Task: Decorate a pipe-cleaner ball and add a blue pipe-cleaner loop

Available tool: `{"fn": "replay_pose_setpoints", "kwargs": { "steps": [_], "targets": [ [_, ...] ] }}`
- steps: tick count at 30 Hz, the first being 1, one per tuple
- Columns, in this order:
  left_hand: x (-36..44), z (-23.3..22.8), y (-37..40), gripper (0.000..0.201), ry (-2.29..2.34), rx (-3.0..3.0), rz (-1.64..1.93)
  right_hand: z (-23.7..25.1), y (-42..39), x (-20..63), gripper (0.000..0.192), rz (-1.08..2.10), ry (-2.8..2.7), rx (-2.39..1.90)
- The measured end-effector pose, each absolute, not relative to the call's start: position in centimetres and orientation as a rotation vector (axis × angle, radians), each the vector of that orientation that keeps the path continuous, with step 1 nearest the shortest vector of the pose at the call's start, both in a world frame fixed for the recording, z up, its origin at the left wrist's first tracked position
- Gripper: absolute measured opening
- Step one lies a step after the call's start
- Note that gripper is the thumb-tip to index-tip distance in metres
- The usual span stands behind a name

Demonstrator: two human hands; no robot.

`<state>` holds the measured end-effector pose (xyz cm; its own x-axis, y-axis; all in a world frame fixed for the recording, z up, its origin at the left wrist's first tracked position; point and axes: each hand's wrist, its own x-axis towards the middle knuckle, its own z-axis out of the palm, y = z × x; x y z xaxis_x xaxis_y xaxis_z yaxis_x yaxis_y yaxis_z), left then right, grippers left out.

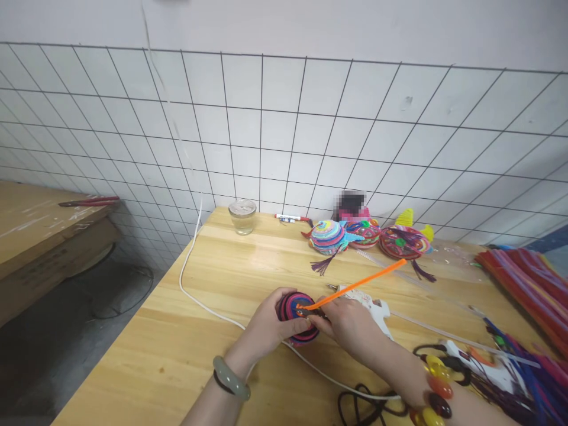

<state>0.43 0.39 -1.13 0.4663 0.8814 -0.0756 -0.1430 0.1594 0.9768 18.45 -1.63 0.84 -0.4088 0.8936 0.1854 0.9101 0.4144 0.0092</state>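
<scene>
My left hand cups a round coiled ball of pink, blue and dark pipe cleaners just above the wooden table. My right hand pinches the near end of an orange pipe cleaner against the ball's top; the rest of the stem slants up and to the right. A white glue gun lies right behind my right hand.
Three finished coiled figures stand at the table's back by the tiled wall, with a glass jar and a marker. Bundled pipe cleaners lie at the right. A white cable crosses the table; a second glue gun is nearby.
</scene>
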Motion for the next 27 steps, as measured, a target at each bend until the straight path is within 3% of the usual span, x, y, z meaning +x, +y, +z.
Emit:
{"fn": "replay_pose_setpoints", "kwargs": {
  "steps": [9, 18, 27],
  "targets": [
    [0.5, -1.1, 0.4, 0.051, 0.836, 1.172, 0.878, 1.1, -2.1, 18.1, 0.018, -0.181, -2.444, -1.714],
    [0.6, -0.8, 0.4, 0.048, 0.787, 1.131, 0.901, 1.0, -1.7, 17.8, 0.029, -0.19, -2.453, -1.682],
    [0.6, -1.1, 0.6, 0.048, 0.771, 1.112, 0.906, 1.3, -0.9, 18.4, 0.023, -0.114, -2.574, -1.609]
  ]
}}
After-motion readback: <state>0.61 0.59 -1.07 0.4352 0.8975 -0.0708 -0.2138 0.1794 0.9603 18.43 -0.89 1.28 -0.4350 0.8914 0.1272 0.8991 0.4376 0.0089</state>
